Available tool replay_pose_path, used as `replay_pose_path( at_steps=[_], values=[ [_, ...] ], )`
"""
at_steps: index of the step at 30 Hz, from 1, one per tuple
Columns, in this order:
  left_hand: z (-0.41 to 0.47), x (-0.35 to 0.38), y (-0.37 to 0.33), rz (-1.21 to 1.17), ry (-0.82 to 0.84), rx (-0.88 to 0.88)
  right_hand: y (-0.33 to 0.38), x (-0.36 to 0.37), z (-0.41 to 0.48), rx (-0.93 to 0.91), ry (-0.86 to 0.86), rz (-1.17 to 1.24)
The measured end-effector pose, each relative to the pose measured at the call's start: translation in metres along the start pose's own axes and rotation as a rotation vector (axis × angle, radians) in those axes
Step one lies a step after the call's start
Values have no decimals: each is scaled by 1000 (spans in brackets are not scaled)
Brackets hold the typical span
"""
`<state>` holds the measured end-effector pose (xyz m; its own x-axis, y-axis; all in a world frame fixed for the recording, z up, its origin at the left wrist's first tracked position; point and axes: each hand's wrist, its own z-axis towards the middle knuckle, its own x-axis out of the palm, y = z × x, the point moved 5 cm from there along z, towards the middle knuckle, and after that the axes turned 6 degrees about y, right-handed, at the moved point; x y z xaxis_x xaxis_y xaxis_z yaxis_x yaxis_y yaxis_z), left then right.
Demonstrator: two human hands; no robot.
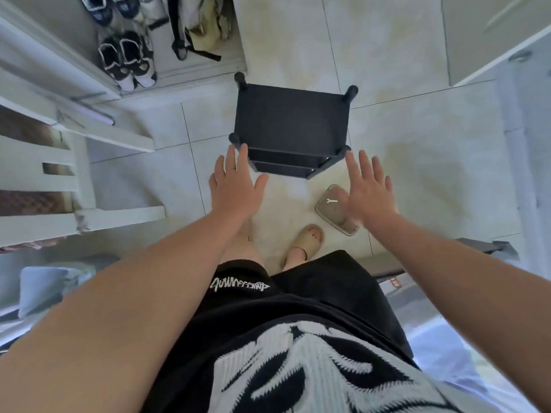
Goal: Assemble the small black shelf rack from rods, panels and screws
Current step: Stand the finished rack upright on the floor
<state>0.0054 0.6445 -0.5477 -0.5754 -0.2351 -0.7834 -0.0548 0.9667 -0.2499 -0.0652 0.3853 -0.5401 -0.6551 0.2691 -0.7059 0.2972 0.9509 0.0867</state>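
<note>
The small black shelf rack (291, 120) stands upright on the tiled floor, seen from above, with a round-capped rod at each corner and lower shelves showing at its near edge. My left hand (235, 183) hovers with straight fingers just before the rack's near left corner, its fingertips close to the corner rod. My right hand (368, 189) is spread flat just off the near right corner. Neither hand holds anything.
A clear plastic container (331, 208) with a small white wrench on it lies on the floor, partly under my right hand. My sandalled foot (307, 241) is below the rack. Shoes (128, 59) sit in a white cabinet at the upper left; a white chair (74, 174) stands left.
</note>
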Motion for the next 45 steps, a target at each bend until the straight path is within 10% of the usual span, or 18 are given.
replay_pose_path(
  at_steps=[21,34,45],
  values=[
    [201,-24,22,-719,473,-341,7,-25,158,416,24,1164],
    [201,-132,-48,-710,260,-48,-6,-85,106,404,-274,1294],
    [253,-165,-247,-541,273,210,-131,-154,116,495,-488,1493]
  ],
)
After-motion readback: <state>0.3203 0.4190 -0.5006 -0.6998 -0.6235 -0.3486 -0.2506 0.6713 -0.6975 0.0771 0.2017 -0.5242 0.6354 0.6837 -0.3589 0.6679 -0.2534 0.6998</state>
